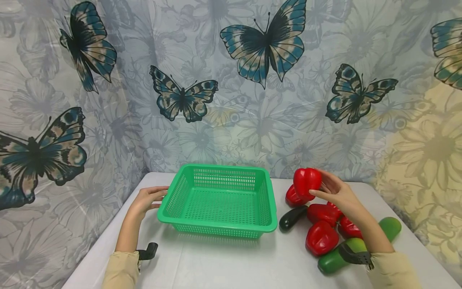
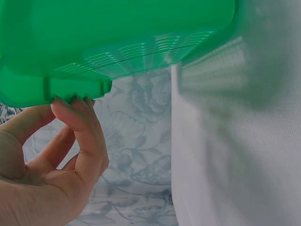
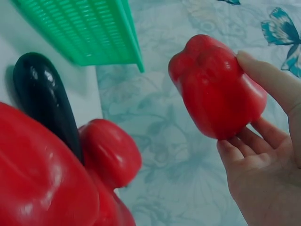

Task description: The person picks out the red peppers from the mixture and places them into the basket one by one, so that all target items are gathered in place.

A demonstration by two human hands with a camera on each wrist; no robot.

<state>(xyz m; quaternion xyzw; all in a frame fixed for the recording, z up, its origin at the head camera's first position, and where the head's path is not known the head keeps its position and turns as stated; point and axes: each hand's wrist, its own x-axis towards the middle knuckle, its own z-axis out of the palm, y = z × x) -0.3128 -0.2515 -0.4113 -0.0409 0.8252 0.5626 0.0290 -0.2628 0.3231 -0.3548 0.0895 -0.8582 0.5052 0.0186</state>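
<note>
A red bell pepper (image 1: 306,182) is pinched between the thumb and fingers of my right hand (image 1: 337,193), held above the other peppers to the right of the basket. In the right wrist view the same pepper (image 3: 216,89) hangs clear of everything else, with my right hand (image 3: 268,155) around its side and end. The green basket (image 1: 216,230) looks bare inside. At its left rim is my left hand (image 1: 146,200); in the left wrist view the fingertips of that hand (image 2: 70,160) touch the rim (image 2: 75,89), fingers bent.
Right of the basket lie a dark eggplant (image 1: 293,218), several red peppers (image 1: 322,238) and green cucumber-like vegetables (image 1: 335,259), partly under my right forearm. The white table (image 1: 216,265) ends at a butterfly-patterned cloth (image 1: 267,132) behind and at the sides.
</note>
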